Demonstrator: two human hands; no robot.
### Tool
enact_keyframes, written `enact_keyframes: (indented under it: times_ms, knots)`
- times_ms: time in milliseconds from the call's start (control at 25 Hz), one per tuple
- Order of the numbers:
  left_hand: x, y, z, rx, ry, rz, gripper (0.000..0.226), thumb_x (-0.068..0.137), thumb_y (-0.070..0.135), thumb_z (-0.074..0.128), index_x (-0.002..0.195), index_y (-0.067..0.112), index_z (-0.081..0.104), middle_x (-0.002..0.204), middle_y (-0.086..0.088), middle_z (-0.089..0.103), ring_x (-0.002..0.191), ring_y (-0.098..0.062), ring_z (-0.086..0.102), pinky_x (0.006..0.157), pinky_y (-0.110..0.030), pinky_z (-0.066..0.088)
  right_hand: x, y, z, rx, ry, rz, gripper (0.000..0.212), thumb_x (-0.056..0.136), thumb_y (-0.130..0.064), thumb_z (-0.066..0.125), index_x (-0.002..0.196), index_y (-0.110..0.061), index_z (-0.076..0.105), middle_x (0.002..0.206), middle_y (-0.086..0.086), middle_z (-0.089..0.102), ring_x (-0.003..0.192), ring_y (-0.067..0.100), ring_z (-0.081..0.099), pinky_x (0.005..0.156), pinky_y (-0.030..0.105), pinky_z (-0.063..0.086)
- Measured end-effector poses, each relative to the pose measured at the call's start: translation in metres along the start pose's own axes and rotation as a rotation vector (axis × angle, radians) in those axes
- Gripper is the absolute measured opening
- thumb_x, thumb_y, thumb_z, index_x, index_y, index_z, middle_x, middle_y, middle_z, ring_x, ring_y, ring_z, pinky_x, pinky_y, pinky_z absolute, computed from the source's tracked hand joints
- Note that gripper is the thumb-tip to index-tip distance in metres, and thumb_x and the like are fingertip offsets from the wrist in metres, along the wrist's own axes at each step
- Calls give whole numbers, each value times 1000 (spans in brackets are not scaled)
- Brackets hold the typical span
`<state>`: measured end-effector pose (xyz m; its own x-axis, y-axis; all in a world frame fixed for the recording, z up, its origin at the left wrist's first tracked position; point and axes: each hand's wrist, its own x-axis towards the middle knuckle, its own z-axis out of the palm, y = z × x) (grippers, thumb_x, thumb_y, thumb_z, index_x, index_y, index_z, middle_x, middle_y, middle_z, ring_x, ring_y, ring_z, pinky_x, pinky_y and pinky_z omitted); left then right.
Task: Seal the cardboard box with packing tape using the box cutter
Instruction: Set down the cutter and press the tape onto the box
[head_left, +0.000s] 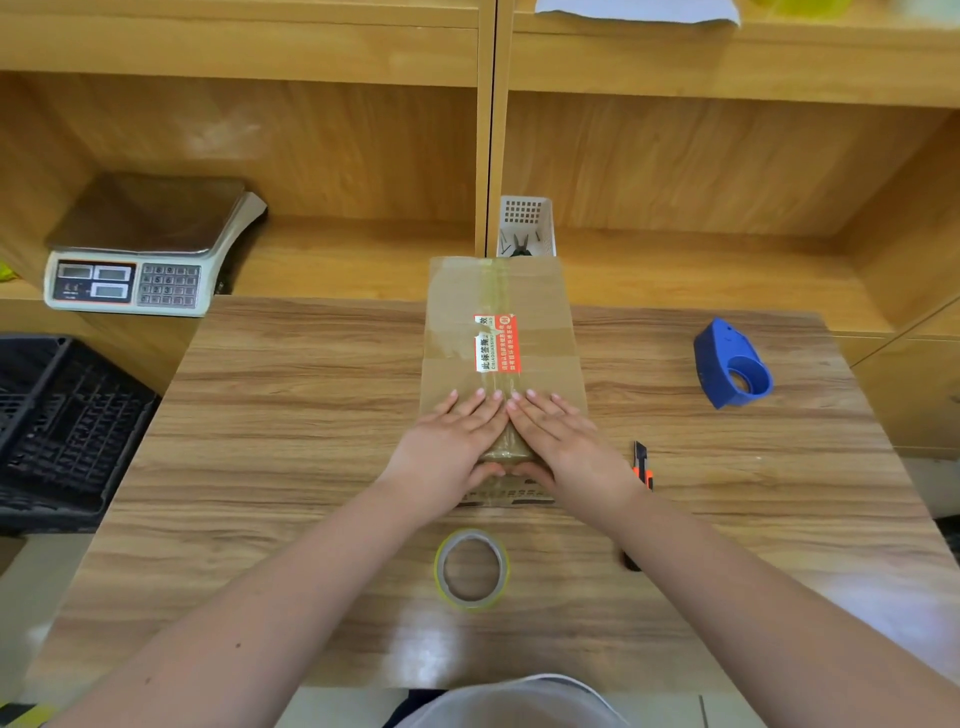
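Observation:
A brown cardboard box (540, 296) stands in the middle of the wooden table, with a strip of clear tape along its top seam and a red and white sticker (496, 343) across it. My left hand (452, 441) and my right hand (561, 441) lie flat side by side on the near end of the box top, fingers spread, thumbs over the near edge. A roll of clear packing tape (471, 569) lies flat on the table just in front of the box. The orange and black box cutter (642, 465) lies right of my right wrist.
A blue tape dispenser (730, 364) lies at the table's right. A weighing scale (140, 249) sits on the shelf at back left, a black crate (57, 421) stands left of the table, and a white basket (525, 226) stands behind the box.

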<state>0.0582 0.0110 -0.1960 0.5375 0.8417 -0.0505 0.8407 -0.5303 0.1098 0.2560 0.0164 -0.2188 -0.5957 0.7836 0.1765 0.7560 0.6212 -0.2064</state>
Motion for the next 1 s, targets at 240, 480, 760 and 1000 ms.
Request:
enact_keyframes:
  times_ms: [240, 480, 760, 1000]
  knots:
    - [-1, -9, -1, 3, -15, 67, 69, 97, 38, 43, 152, 16, 9, 161, -1, 11, 149, -16, 7, 121, -34, 5, 1, 8, -7, 69, -100, -41, 73, 81, -16, 70, 143, -4, 32, 149, 13, 36, 140, 27, 28, 115, 41, 16]
    - [-9, -2, -7, -90, 48, -22, 75, 86, 46, 56, 150, 25, 22, 160, 4, 21, 147, -14, 19, 118, -34, 11, 0, 1, -17, 52, -121, -24, 83, 81, -23, 70, 147, -10, 20, 155, 6, 25, 144, 23, 15, 117, 43, 15]
    - [-71, 24, -10, -519, 392, -82, 39, 75, 34, 73, 112, 27, 66, 113, 7, 64, 108, -8, 55, 95, -24, 38, -49, -17, -49, 413, 362, 347, 59, 71, -16, 81, 124, -15, 56, 123, -11, 54, 117, 13, 47, 103, 27, 34]
    - [-117, 36, 88, -501, 7, -131, 49, 75, 46, 66, 119, 33, 49, 112, 8, 65, 107, -12, 57, 94, -23, 44, -118, -42, 35, 663, 195, 647, 52, 70, 0, 78, 102, -34, 54, 101, -27, 51, 90, -1, 52, 77, 9, 40]
